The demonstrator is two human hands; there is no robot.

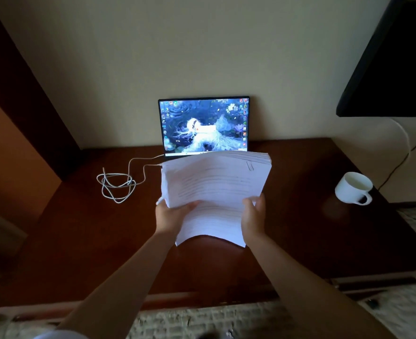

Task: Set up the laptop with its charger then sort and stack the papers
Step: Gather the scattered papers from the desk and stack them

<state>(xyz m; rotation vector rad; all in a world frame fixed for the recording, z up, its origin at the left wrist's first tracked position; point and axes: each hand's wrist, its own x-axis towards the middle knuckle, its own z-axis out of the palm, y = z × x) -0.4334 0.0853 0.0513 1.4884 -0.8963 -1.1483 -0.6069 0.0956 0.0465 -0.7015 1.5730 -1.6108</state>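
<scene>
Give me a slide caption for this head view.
Both hands, left hand and right hand, hold papers before the lit laptop.

Papers (216,184): white, with faint grey lines of print. Laptop (204,126): black frame, screen lit in deep blue with a white figure and pale flowers, small coloured icons down left and right edges. Cable (116,184), far left: white. Table (79,241): dark reddish-brown wood. Cup (353,188), right: white. Wall (177,57): pale cream. Floor (202,321), near edge: beige and grey, woven-looking pattern.
</scene>
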